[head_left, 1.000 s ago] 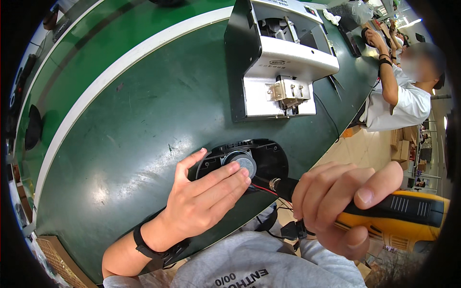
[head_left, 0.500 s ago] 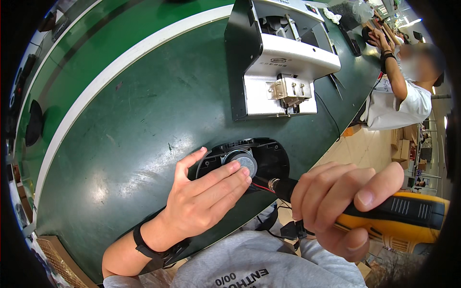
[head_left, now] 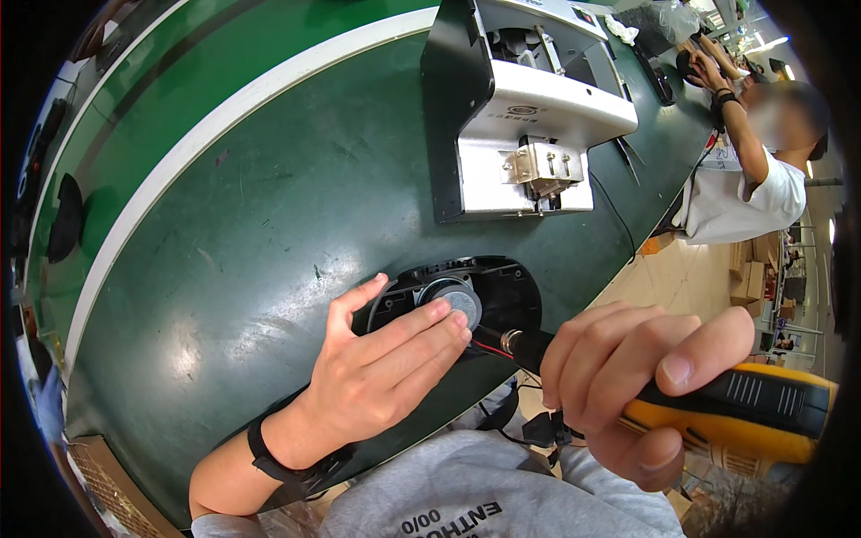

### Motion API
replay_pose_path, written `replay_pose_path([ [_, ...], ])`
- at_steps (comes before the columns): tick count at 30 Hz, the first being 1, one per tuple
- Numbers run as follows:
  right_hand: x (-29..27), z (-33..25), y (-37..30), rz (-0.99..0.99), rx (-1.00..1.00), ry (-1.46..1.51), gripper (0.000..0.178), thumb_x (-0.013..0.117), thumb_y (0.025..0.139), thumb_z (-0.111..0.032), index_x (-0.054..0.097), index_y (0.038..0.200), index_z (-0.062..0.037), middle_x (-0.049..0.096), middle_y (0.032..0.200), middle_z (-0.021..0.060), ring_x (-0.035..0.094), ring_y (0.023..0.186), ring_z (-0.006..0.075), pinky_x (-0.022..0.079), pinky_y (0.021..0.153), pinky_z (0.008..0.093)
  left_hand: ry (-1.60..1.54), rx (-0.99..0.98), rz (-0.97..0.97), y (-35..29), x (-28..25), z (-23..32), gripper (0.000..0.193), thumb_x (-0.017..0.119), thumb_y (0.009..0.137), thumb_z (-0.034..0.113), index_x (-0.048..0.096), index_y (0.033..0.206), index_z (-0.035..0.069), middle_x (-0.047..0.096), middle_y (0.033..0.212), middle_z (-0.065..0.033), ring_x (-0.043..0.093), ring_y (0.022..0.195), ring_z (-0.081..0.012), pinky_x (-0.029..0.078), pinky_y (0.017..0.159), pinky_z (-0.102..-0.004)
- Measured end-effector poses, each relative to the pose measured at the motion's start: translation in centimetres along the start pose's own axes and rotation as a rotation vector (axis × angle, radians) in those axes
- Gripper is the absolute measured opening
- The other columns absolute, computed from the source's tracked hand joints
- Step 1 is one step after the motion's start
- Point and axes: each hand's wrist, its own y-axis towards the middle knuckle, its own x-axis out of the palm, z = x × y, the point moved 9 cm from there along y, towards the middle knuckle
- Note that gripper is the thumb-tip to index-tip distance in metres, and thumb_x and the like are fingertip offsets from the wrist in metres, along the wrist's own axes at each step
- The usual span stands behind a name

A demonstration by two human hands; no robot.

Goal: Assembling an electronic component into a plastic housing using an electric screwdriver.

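Left hand point(head_left: 381, 381): fingers extended flat, pressing black speaker housing point(head_left: 466, 291) at belt's 6 o'clock edge | Right hand point(head_left: 628, 394): clenched around yellow electric screwdriver point(head_left: 753, 408), tip at housing's 4 o'clock

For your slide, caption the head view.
Left hand steadies a black housing; right hand holds an orange power screwdriver.

Single head view — steeply downward, close over green bench point(head_left: 224, 233).

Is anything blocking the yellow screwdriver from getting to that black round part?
Nothing visible blocks it. The right hand holds the yellow screwdriver with its tip by the black round part. The left hand presses on that part beside the tip, not across it.
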Motion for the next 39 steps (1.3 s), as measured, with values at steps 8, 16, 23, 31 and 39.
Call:
replay_pose_path([
  [8, 0.6, 0.0, -0.1, 0.003, -0.008, -0.019, 0.039, 0.067, 0.102, -0.031, 0.038, 0.114, -0.0091, 0.056, 0.063, 0.0034, 0.055, 0.045, 0.0158, 0.051, 0.044, 0.0306, 0.018, 0.011, 0.011, 0.0, 0.1, 0.1, 0.015, 0.078, 0.083, 0.013, 0.079, 0.097, 0.01, 0.074, 0.109, 0.0032, 0.069, 0.111, -0.01, 0.043, 0.102, -0.0507],
  [16, 0.9, 0.4, 0.0, -0.093, -0.024, 0.004, 0.039, 0.069, 0.1, -0.026, 0.038, 0.114, -0.0076, 0.056, 0.063, 0.0032, 0.055, 0.045, 0.0159, 0.05, 0.044, 0.0309, -0.006, 0.009, -0.02, -0.4, 0.5, -0.3, 0.044, 0.087, 0.071, 0.018, 0.077, 0.114, 0.015, 0.074, 0.121, 0.0039, 0.067, 0.117, -0.0118, 0.038, 0.105, -0.0495],
  [23, 1.6, 0.6, 0.3, -0.16, 0.013, -0.065, 0.039, 0.07, 0.098, -0.022, 0.038, 0.113, -0.0068, 0.056, 0.063, 0.0031, 0.053, 0.046, 0.0155, 0.05, 0.044, 0.0316, -0.031, 0.008, -0.002, -0.6, 0.6, -0.3, 0.043, 0.087, 0.071, 0.018, 0.077, 0.113, 0.014, 0.073, 0.122, 0.0033, 0.068, 0.117, -0.012, 0.038, 0.106, -0.0507],
  [31, 0.8, 1.1, -0.6, -0.073, 0.014, 0.156, 0.042, 0.077, 0.082, 0.004, 0.046, 0.11, -0.0006, 0.059, 0.077, 0.0118, 0.055, 0.057, 0.0184, 0.047, 0.053, 0.034, -0.017, 0.065, 0.061, 0.4, -0.4, 0.2, 0.022, 0.083, 0.078, 0.011, 0.078, 0.1, 0.011, 0.074, 0.11, 0.004, 0.069, 0.109, -0.01, 0.048, 0.095, -0.0475],
  [39, 0.7, 1.1, -0.5, 0.044, 0.012, 0.244, 0.047, 0.077, 0.095, -0.025, 0.041, 0.117, -0.0034, 0.053, 0.068, 0.0055, 0.054, 0.056, 0.0183, 0.049, 0.056, 0.0344, 0.002, 0.122, -0.088, -0.5, -0.1, -0.6, 0.053, 0.087, 0.069, 0.023, 0.07, 0.119, 0.014, 0.07, 0.126, 0.0012, 0.065, 0.12, -0.0167, 0.043, 0.101, -0.055],
])
